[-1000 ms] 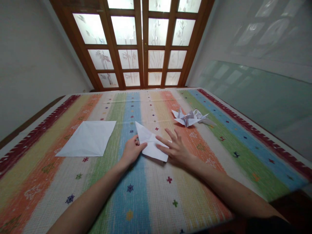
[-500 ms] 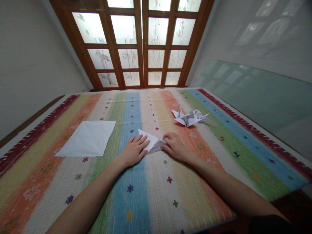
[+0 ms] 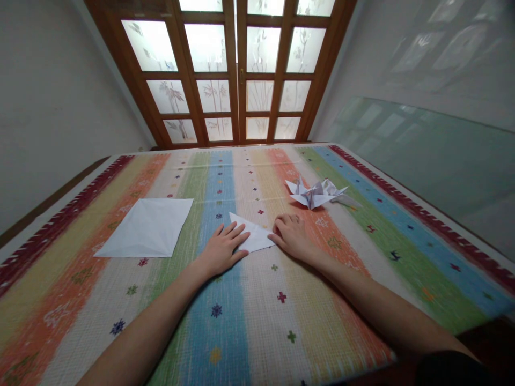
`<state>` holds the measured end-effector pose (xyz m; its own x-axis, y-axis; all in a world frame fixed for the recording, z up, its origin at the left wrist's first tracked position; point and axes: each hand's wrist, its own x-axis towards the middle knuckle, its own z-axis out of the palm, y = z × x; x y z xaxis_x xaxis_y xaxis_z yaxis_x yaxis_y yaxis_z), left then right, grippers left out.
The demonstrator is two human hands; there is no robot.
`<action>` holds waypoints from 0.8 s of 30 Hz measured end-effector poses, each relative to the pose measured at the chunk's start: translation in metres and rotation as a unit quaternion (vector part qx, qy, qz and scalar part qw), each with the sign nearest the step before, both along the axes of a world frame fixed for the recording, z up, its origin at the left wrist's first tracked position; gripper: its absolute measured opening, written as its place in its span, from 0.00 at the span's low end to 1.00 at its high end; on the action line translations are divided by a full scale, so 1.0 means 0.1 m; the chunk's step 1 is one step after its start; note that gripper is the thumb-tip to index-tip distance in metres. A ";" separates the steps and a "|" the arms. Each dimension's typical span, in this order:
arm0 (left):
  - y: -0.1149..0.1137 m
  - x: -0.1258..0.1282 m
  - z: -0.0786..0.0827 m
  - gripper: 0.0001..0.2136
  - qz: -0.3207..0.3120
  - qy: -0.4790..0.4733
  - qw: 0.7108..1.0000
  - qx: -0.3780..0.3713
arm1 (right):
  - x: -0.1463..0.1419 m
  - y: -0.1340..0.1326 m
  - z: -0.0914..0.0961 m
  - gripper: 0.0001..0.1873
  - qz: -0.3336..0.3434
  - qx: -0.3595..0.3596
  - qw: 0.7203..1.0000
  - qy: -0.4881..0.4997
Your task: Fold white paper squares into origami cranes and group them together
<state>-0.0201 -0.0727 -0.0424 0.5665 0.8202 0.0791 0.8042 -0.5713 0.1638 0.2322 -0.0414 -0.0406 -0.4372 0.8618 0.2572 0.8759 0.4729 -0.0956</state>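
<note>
A white sheet of paper folded into a triangle point(image 3: 254, 236) lies flat on the tablecloth in front of me. My left hand point(image 3: 225, 247) rests palm down over its left part, fingers spread. At the paper's right corner is my right hand point(image 3: 293, 236), its fingers curled and the thumb and fingertips closed at that tip. The very end of the corner is hidden by the fingers.
To the left lies a flat white square of paper point(image 3: 147, 229). Folded paper cranes point(image 3: 314, 194) sit together beyond my right hand. A striped tablecloth point(image 3: 217, 343) covers the table; wooden glazed doors point(image 3: 237, 69) stand behind it.
The paper's raised right flap has come down, so the triangle now lies flat. My right hand stays at the right corner, and my left hand keeps its place on the paper.
</note>
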 end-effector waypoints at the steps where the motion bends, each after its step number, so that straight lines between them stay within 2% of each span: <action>1: 0.00 0.00 -0.01 0.24 -0.001 0.001 1.000 0.002 | 0.05 0.02 -0.02 0.11 -0.002 -0.003 1.000 0.008; 6: -0.03 0.01 0.01 0.20 -0.019 0.014 1.000 0.010 | 0.33 0.14 -0.08 0.15 0.040 0.009 0.999 0.011; 11: -0.03 0.03 0.08 0.24 -0.028 0.045 0.998 0.019 | 0.48 0.20 -0.05 0.18 0.095 -0.003 0.995 0.025; 15: -0.05 0.10 0.12 0.18 -0.051 0.072 0.995 0.047 | 0.51 0.20 -0.06 0.15 0.134 -0.016 0.989 0.057; 19: -0.10 0.18 0.09 0.11 -0.066 0.089 0.992 0.068 | 0.47 0.19 -0.08 0.15 0.154 -0.031 0.981 0.113; 22: -0.11 0.17 0.04 0.12 -0.046 0.039 0.996 0.072 | 0.47 0.20 -0.08 0.19 0.153 -0.047 0.973 0.165; 24: -0.09 0.13 0.03 0.11 -0.017 -0.051 0.996 0.067 | 0.48 0.22 -0.07 0.26 0.158 -0.062 0.963 0.210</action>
<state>-0.0075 -0.0819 -0.0398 0.5775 0.7784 0.2461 0.7666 -0.6207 0.1644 0.2800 -0.0193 -0.0480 -0.5620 0.7384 0.3728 0.5621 0.6716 -0.4827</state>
